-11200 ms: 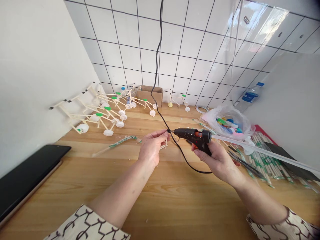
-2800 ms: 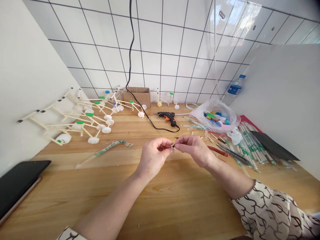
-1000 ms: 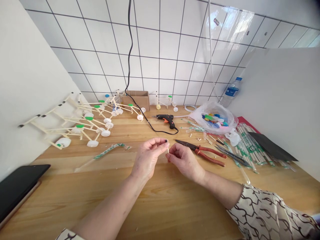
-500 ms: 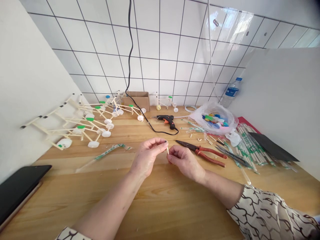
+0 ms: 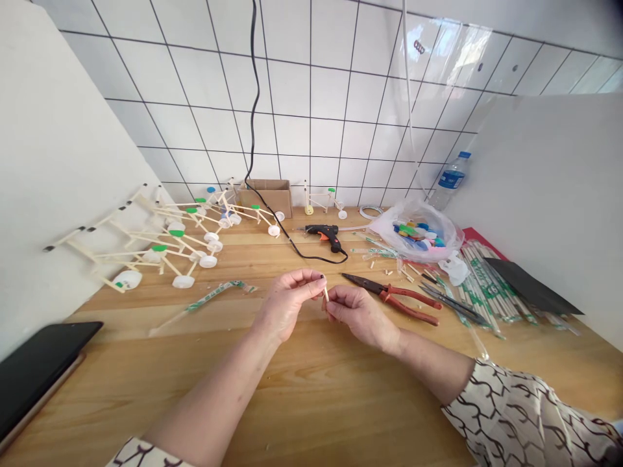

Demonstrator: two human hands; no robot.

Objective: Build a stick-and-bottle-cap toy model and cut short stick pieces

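Note:
A short pale stick (image 5: 326, 294) with a dark tip stands nearly upright between my two hands, over the middle of the wooden table (image 5: 311, 402). My left hand (image 5: 291, 299) pinches it near its dark upper end with thumb and fingers. My right hand (image 5: 357, 314) holds its lower end between thumb and fingertips. Just right of the hands lie long-nose pliers (image 5: 389, 293) with red handles. Beyond the hands rests a black glue gun (image 5: 326, 235) with an orange trigger.
Several stick tricycle models (image 5: 165, 237) stand at the left, behind a black phone (image 5: 43, 363). A cardboard box (image 5: 270, 194) sits by the wall. On the right are a bag of bottle caps (image 5: 418, 227), scissors (image 5: 452, 303), wrapped sticks (image 5: 491, 279) and a bottle (image 5: 450, 181).
The hands stay almost in place, still holding the short stick. The stick's upper end has shifted very slightly, and the whole view has moved a little.

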